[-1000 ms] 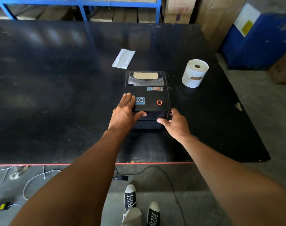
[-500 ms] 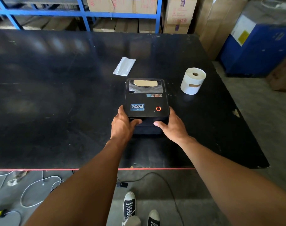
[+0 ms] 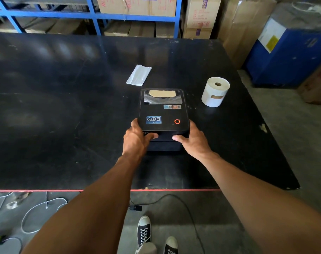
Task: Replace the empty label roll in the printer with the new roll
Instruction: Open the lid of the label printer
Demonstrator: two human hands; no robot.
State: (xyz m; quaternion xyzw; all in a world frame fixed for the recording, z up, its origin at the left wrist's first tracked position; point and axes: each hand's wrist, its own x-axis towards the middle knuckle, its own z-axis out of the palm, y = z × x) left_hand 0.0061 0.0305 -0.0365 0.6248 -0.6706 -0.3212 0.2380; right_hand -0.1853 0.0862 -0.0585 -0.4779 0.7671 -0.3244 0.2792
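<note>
The black printer (image 3: 164,114) sits on the dark table (image 3: 64,110), towards its near edge, lid closed and a red ring light (image 3: 177,121) glowing on top. Both hands clasp its near corners: the left hand (image 3: 136,139) has its thumb laid across the front edge and its fingers curled round the left side, and the right hand (image 3: 193,141) mirrors it on the right. Through the lid's window shows a bare brown core (image 3: 162,93). The new white roll (image 3: 215,91) stands upright on the table to the right of the printer, apart from it. A white wrapper (image 3: 138,75) lies flat just behind the printer.
</note>
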